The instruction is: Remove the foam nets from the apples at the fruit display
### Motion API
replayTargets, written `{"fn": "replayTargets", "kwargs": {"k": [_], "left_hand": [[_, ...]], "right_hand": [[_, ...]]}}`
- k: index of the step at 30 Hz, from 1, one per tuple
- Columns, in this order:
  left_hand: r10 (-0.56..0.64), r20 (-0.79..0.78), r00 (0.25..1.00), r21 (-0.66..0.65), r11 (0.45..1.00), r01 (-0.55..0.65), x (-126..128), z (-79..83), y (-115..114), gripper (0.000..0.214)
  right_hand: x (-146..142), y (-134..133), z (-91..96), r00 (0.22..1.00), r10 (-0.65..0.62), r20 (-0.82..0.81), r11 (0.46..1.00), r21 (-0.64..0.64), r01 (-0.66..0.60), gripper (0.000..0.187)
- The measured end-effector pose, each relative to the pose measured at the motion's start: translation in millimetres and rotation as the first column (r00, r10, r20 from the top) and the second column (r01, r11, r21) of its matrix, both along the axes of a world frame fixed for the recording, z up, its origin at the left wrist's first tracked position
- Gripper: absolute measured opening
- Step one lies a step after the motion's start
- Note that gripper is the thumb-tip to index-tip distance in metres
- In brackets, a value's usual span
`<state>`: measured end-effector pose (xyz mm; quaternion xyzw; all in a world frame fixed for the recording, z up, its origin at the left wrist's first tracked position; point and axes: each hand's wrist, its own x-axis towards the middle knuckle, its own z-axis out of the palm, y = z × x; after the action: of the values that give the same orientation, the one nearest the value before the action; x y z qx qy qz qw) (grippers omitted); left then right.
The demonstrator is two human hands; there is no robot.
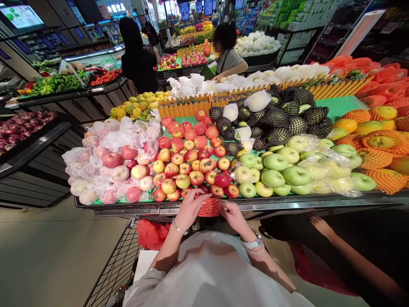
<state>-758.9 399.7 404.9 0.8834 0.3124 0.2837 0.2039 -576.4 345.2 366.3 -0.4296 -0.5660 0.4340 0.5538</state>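
Note:
At the front edge of the fruit stand, a red foam net sleeve is held between my two hands. My left hand has its fingers closed over the sleeve's upper left side. On the opposite side, my right hand pinches the sleeve's right end. Whether an apple sits inside the sleeve is hard to see. Just beyond my hands lie loose red and yellow apples, and behind them several apples wear red foam nets. More red foam nets lie heaped in the shopping cart at my left.
Green apples lie to the right, and plastic-wrapped fruit to the left. Fruit in black nets sits farther back. A person's arm is close on my right. Another person stands across the stand.

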Motion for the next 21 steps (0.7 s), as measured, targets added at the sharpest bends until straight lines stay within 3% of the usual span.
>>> {"fn": "replayTargets", "kwargs": {"k": [4, 6, 8, 10, 11, 12, 16, 21], "left_hand": [[-0.141, 0.075, 0.987, 0.067, 0.988, 0.136, 11.8, -4.5, -8.7, 0.035], [-0.162, 0.126, 0.979, 0.104, 0.983, 0.149, 14.8, -7.4, -13.0, 0.035], [-0.036, 0.257, 0.966, 0.124, 0.992, 0.004, 14.1, -11.5, -15.7, 0.037], [0.15, 0.392, 0.908, 0.053, 0.981, -0.185, 10.6, -14.8, -16.3, 0.038], [0.199, 0.407, 0.891, -0.002, 0.976, -0.217, 8.4, -15.6, -15.9, 0.034], [0.201, 0.388, 0.899, -0.044, 0.979, -0.2, 6.6, -15.4, -15.3, 0.029], [0.013, 0.209, 0.978, -0.058, 0.998, -0.001, 7.3, -9.5, -15.0, 0.031], [-0.045, 0.161, 0.986, 0.029, 0.999, 0.041, 20.7, -3.7, -24.4, 0.018]], "right_hand": [[-4.6, -2.9, -5.4, 0.997, 0.073, -0.024, 0.997, -0.038, -0.073, 0.009], [-8.2, -5.1, -9.3, 0.994, 0.085, -0.073, 0.993, -0.079, -0.091, 0.019], [-12.2, -5.8, -13.1, 0.987, 0.075, -0.14, 0.987, -0.129, -0.093, 0.036], [-16.0, -4.5, -16.2, 0.983, 0.04, -0.182, 0.985, -0.16, -0.069, 0.045], [-17.6, -3.5, -17.5, 0.982, 0.018, -0.189, 0.985, -0.167, -0.05, 0.046], [-18.8, -2.6, -18.9, 0.982, -0.007, -0.191, 0.985, -0.17, -0.026, 0.045], [-19.8, -0.8, -25.0, 0.983, -0.101, -0.151, 0.977, -0.199, 0.07, 0.04], [-14.3, 6.3, -26.3, 0.978, -0.191, 0.079, 0.972, -0.125, 0.2, 0.035]]}}
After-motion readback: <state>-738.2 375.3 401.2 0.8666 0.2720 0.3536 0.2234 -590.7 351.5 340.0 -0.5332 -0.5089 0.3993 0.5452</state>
